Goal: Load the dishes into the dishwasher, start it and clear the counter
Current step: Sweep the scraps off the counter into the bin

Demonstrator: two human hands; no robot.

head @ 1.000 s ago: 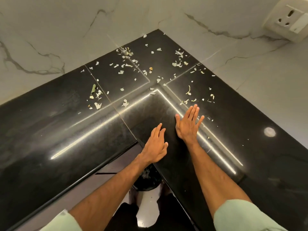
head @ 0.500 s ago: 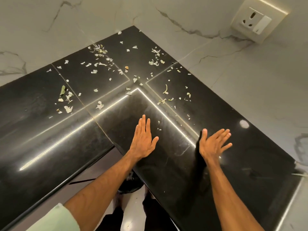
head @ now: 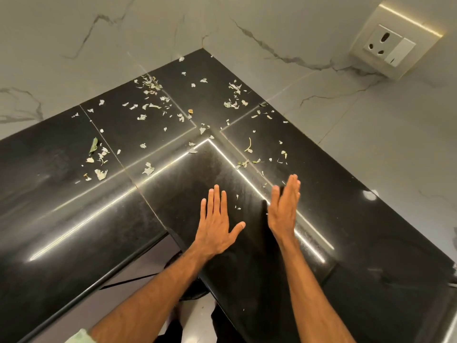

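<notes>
Your fingers are straight, gripping nothing: left hand [head: 217, 226] flat on the counter [head: 74, 231], right hand [head: 284, 206] standing on its edge. The scraps [head: 148, 170] lie from 10 to 12 o'clock beyond both; the right hand sits nearer the closest ones, at its 11.

Change logged, as I read it: right hand [head: 283, 209], splayed flat half a second ago, now on edge, fingers together, nearer the left hand [head: 217, 229], itself moved from table [head: 74, 219] edge further in.
</notes>
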